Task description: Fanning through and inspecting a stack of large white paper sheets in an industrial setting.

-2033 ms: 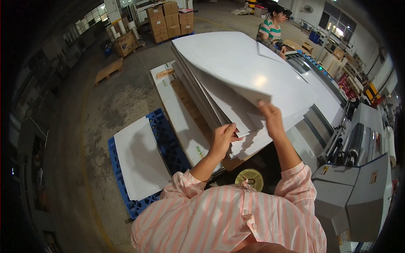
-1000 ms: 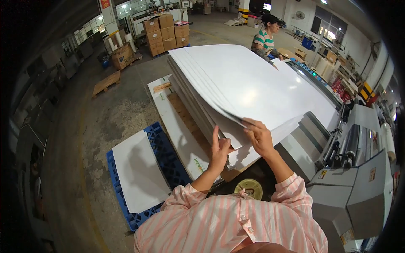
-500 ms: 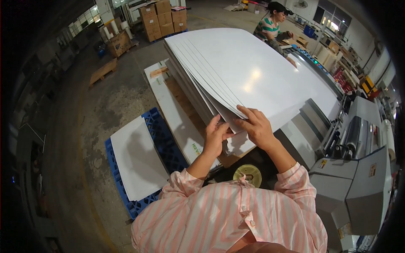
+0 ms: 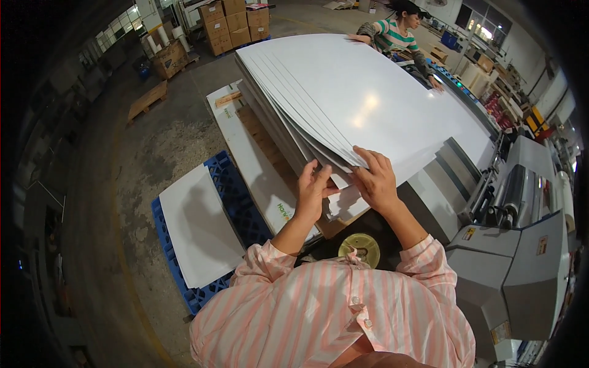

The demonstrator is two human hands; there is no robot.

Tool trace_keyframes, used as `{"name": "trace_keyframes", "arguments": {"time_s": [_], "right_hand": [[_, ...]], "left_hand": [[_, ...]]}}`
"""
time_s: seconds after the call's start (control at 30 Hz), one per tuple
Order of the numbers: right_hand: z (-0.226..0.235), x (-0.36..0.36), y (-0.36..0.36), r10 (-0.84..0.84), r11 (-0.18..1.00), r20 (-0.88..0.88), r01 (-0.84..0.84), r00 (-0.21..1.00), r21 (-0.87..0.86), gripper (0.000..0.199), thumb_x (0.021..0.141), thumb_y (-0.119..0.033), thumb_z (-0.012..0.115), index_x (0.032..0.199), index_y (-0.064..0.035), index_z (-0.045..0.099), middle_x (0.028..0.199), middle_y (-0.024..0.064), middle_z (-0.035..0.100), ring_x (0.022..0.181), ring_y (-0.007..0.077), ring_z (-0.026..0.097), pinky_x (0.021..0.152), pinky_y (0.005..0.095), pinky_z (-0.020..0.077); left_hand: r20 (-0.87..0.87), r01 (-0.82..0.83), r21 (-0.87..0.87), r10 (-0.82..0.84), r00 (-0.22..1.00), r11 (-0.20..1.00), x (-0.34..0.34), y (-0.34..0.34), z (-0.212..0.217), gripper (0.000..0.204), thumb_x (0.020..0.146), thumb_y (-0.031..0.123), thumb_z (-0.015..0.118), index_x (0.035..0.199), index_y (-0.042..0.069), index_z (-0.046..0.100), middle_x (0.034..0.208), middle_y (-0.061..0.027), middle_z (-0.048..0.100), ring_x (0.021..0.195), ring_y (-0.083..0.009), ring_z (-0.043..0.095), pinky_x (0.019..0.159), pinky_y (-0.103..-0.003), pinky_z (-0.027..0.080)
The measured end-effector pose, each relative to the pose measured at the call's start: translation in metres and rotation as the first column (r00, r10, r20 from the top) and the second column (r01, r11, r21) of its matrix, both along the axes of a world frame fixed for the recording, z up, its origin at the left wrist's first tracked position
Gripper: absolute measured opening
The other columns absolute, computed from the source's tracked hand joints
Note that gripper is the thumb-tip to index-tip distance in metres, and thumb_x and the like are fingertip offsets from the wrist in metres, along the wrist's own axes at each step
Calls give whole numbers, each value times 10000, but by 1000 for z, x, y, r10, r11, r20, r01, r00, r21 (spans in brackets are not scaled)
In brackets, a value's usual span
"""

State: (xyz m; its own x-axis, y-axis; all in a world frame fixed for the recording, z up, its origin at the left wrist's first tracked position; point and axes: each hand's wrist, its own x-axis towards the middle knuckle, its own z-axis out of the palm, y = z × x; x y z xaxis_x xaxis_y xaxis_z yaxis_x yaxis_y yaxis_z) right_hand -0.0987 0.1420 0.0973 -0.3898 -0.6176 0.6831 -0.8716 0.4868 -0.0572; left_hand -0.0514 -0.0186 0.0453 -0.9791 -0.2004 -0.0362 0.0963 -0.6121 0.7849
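A tall stack of large white glossy sheets (image 4: 331, 80) rises in front of me, its upper layers fanned and lifted along the near left edge. At the near corner my right hand (image 4: 377, 184) pinches the raised sheets, fingers on top and thumb at the edge. Just left of it, my left hand (image 4: 311, 190) is against the edges of the lower sheets, its fingers bent and apart. How far those fingertips reach between the layers is hidden.
A co-worker (image 4: 399, 38) leans over the stack's far right side. A grey machine with rollers (image 4: 512, 196) stands at right. At left, a blue pallet (image 4: 222, 165) bears white sheets (image 4: 196, 227). Farther back are cardboard boxes (image 4: 233, 24) and a wooden pallet (image 4: 147, 101). A yellowish disc (image 4: 362, 246) lies near my waist.
My right hand has shifted slightly right with the sheet corner, and my left hand has risen a little. The co-worker has turned and stretched both arms over the far sheets.
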Motion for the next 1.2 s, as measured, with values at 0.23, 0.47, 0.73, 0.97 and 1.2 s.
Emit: {"name": "trace_keyframes", "arguments": {"time_s": [0.23, 0.47, 0.73, 0.97, 1.2], "right_hand": [[-1, -10, -2, -87, 994, -76, 81, 993, -80, 209, 691, -108, 656, 896, -73, 638, 1248, 140, 487, 1048, 302, 506, 827, 375, 419], [-2, -28, -2, 65, 961, 466, 70, 882, -267, 223, 815, -230, 613, 896, -26, 655, 1072, 157, 594, 945, 309, 559, 784, 363, 447], [21, -28, -1, 73, 755, 543, 309, 836, -578, 192, 871, -174, 575, 873, 9, 631, 935, 101, 640, 809, 194, 592, 747, 313, 463], [-15, -14, -2, -3, 994, 267, 34, 964, -108, 164, 788, -152, 630, 891, -27, 656, 1152, 98, 579, 1014, 284, 543, 855, 355, 428], [-11, -24, -2, 106, 965, 425, 10, 899, -262, 404, 844, -362, 556, 895, 33, 623, 1094, 147, 575, 1015, 314, 537, 832, 347, 435]], "left_hand": [[18, 1, 48, -2, 1000, 999, -2, -1, -3, 589, 878, 129, 556, 1351, -7, 232, 913, -88, 563, 746, -164, 602, 615, -295, 546], [-41, -186, -273, 182, 982, 944, -6, 11, -6, 373, 888, 149, 544, 1178, -43, 406, 896, -73, 538, 703, -148, 571, 639, -301, 541], [-14, 35, -259, -40, 999, 965, 5, 6, -11, 177, 885, 168, 533, 764, 41, 558, 739, 15, 513, 687, -69, 494, 650, -228, 422], [-15, 37, -313, -44, 999, 949, 5, 6, -8, 187, 895, 151, 516, 737, 52, 516, 717, 43, 454, 654, -48, 436, 639, -219, 406], [-1, -40, -96, 40, 999, 995, 1, 12, -4, 268, 892, 164, 521, 1135, 82, 600, 801, 37, 517, 672, -28, 457, 571, -207, 435]]}}
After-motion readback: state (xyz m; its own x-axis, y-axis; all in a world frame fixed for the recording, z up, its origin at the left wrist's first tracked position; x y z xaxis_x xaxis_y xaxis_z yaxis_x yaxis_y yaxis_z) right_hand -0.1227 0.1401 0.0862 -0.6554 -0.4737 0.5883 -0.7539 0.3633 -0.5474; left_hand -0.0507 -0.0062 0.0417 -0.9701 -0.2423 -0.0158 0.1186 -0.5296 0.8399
